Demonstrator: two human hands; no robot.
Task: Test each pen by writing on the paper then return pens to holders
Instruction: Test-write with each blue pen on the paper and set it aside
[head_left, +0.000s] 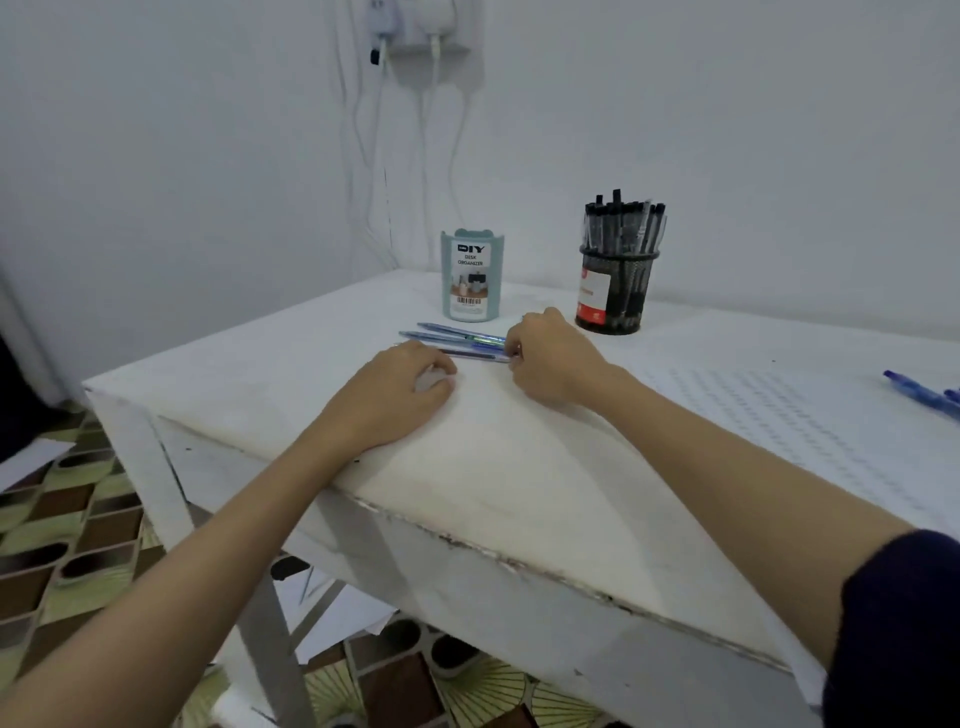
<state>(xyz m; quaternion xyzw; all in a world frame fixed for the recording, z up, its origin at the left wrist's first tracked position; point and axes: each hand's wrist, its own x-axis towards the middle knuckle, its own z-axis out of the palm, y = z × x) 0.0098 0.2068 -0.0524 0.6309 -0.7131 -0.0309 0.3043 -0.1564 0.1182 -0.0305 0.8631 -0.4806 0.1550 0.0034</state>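
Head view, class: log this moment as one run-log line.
left hand: resting on table | right hand: pinching pen | loose pens: beside it | black holder: full

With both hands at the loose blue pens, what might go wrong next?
The right hand pinches only the end of the nearest blue pen, so it may slip or nudge the other two blue pens. The mesh holder looks already packed with black pens, so returns could jam.
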